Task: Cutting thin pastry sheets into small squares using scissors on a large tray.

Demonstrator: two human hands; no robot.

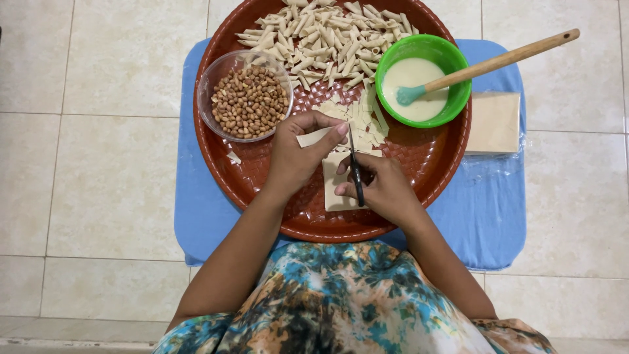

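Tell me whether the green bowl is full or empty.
Partly full: the green bowl holds a pool of creamy white liquid, and a brush rests in it.

A reddish-brown woven-pattern tray holds a green bowl, on a blue cloth.

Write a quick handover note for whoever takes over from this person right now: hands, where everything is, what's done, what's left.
Left hand: holds a pale dough strip.
Right hand: holds black scissors, cutting the dough sheet.
Red woven tray on a blue stool: clear bowl of peanuts on the left, green bowl of white paste with a spatula on the right.
Done: rolled pieces piled at the far side, cut strips mid-tray.
Left: this sheet, plus the stack of sheets beside the tray.
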